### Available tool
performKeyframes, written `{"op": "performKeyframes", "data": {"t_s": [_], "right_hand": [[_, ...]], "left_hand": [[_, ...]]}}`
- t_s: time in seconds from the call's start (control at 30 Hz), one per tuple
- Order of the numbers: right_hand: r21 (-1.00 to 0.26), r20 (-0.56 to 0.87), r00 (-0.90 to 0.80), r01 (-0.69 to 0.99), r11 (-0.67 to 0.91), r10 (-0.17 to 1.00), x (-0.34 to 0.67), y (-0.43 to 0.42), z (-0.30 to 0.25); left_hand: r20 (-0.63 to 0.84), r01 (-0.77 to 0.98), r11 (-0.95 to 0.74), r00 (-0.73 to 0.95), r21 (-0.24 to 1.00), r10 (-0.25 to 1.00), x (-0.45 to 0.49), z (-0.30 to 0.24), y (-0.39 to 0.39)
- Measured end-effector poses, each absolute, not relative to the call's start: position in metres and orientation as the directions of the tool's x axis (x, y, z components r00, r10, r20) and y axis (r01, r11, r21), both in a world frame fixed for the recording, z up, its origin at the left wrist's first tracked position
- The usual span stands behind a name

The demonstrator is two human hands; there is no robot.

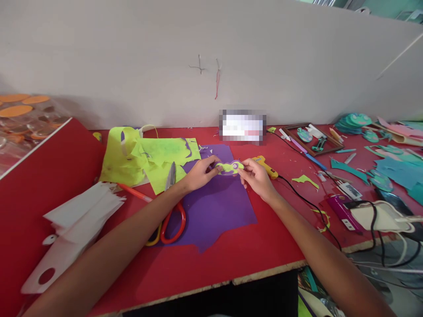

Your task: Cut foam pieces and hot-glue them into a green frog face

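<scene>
Between my hands is a small wavy cutout (228, 167) in yellow-green with a purple edge and a round white-and-purple spot. My left hand (204, 171) pinches its left end between thumb and fingers. The right end is pinched by my right hand (254, 176). Below them lies a purple sheet (214, 211) with a ragged front edge. Scissors with red and yellow handles (173, 222) rest on the sheet's left side, partly hidden under my left forearm. Just beyond my right hand is a yellow glue gun (266, 167).
Yellow-green sheets (145, 154) lie at the back left, white paper pieces (86, 215) nearer. A blurred bright rectangle (243, 127) stands by the wall. To the right are a brown tray (312, 138), teal scraps (350, 169), a purple power strip (345, 213) and cords.
</scene>
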State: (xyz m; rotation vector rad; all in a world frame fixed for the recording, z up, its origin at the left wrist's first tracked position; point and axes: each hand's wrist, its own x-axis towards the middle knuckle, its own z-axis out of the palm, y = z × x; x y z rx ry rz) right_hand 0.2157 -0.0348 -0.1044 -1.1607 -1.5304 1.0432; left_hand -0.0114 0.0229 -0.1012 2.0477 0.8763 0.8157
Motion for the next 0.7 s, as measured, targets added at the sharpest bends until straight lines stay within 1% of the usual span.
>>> {"op": "performKeyframes", "data": {"t_s": [0.17, 0.33, 0.5, 0.7], "right_hand": [[-0.944, 0.158, -0.165, 0.264, 0.198, 0.974, 0.2139, -0.0359, -0.1047], [-0.920, 0.197, -0.162, 0.309, 0.240, 0.967, 0.2140, -0.0364, -0.1073], [-0.914, 0.214, -0.159, 0.315, 0.255, 0.964, 0.2147, -0.0366, -0.1084], [-0.910, 0.223, -0.148, 0.323, 0.260, 0.964, 0.2139, -0.0370, -0.1064]], "left_hand": [[0.275, 0.327, -0.541, 0.597, 0.775, 0.754, -0.0113, -0.1023, 0.0224], [0.275, 0.325, -0.561, 0.622, 0.761, 0.733, -0.0119, -0.1044, 0.0218], [0.285, 0.325, -0.586, 0.639, 0.743, 0.715, -0.0123, -0.1050, 0.0213], [0.257, 0.341, -0.572, 0.645, 0.746, 0.720, -0.0118, -0.1042, 0.0207]]}}
